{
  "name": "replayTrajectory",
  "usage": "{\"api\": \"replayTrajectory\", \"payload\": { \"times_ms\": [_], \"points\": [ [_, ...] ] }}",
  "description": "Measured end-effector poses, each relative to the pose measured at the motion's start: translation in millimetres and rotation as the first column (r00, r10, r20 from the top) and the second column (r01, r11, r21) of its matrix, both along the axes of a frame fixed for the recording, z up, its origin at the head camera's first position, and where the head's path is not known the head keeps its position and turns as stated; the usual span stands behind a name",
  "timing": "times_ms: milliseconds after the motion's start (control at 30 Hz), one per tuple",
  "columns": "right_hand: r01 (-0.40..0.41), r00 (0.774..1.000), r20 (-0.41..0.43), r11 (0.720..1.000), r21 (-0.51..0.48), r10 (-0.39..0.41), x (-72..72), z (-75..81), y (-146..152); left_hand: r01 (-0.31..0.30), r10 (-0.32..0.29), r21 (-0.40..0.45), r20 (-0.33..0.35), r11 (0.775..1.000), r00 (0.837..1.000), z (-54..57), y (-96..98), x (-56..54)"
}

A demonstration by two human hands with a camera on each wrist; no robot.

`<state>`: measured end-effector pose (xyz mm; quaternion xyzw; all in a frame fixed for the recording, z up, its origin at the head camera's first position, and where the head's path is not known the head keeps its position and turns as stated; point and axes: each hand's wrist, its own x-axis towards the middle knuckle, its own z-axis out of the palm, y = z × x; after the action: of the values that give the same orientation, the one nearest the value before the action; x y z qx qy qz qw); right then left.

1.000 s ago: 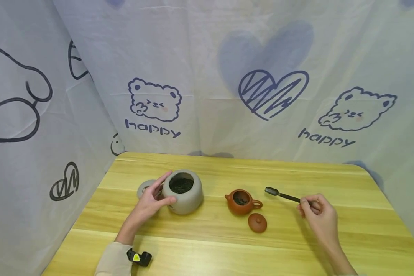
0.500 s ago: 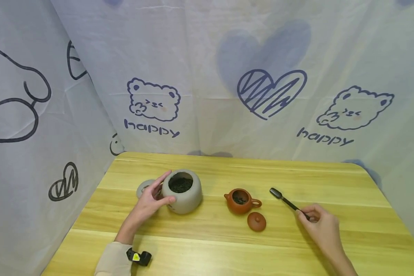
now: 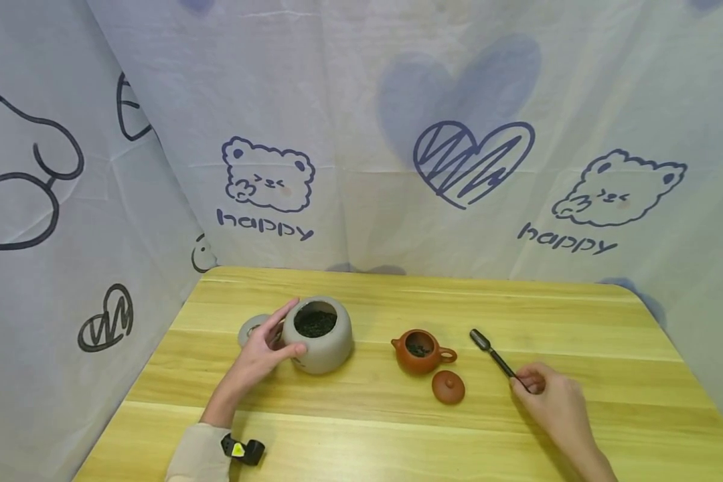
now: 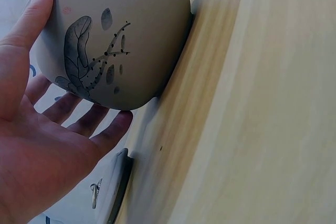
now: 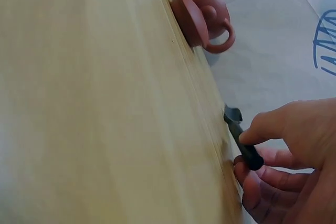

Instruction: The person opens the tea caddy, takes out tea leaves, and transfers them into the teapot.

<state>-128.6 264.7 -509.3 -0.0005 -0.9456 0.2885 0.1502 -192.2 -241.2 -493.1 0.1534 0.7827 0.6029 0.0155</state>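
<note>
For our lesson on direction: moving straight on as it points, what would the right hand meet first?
The right hand, spoon in front, would probably meet the curtain first; the teapot seems left of that line, though depth is unclear.

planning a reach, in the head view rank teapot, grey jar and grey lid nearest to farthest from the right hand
From the right hand, all to its left:
1. Teapot, lower middle of the view
2. Grey jar, held by the left hand
3. Grey lid, partly behind the left hand
</note>
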Motion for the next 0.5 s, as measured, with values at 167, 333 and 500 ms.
{"api": "replayTrajectory", "payload": {
  "times_ms": [167,333,500],
  "points": [
    [-0.014,0.998,0.059,1.0,0.011,0.013,3.8,1.7,-7.4,-0.004,0.004,-0.003,0.003,1.0,1.0,-0.3,0.6,0.1],
    [-0.018,0.995,0.099,0.999,0.028,0.015,4.6,4.5,-15.4,-0.003,0.003,-0.006,0.004,1.0,1.0,0.1,0.0,0.8],
    [-0.024,0.992,0.125,0.999,0.034,0.019,4.4,5.2,-21.7,0.003,-0.003,-0.005,0.002,1.0,1.0,-0.3,-0.8,0.7]
  ]
}}
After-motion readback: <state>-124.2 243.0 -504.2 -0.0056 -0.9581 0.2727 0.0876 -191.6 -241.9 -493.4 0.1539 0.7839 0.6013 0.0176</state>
